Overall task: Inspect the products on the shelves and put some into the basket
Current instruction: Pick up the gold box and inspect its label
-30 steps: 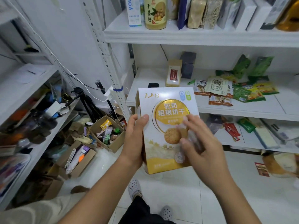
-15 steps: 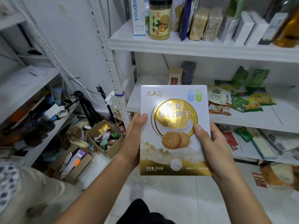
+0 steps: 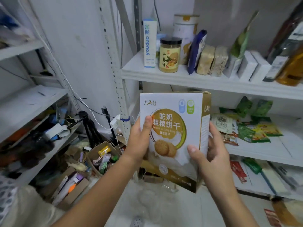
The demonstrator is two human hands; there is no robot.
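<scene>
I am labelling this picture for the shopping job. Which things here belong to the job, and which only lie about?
Job: biscuit box, gripped by left hand and right hand; ginger powder jar and snack packets on the shelves.

Lying about: tripod, cardboard boxes of oddments on the floor.

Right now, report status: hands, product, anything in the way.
Left hand and right hand both grip the biscuit box, front face toward camera. Held clear of the shelf. No basket in view. Nothing blocking.
</scene>
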